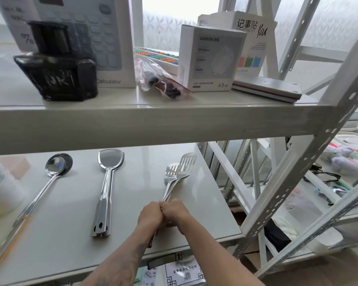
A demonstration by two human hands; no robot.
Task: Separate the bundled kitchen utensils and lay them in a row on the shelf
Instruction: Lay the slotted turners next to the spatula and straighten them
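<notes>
Here both hands' fingers (153,211) clench the slotted spatulas' (179,172) handles.

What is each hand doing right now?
Left hand: closed on the slotted spatulas' handles.
Right hand: closed on the same handles.

Silver ladle (58,164), spatula (110,159) and slotted turners (182,168) lie on a white shelf (70,203).

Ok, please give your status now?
Left hand and right hand grip two slotted steel spatulas. Steel ladle, solid steel turner laid. Nothing blocking.
</notes>
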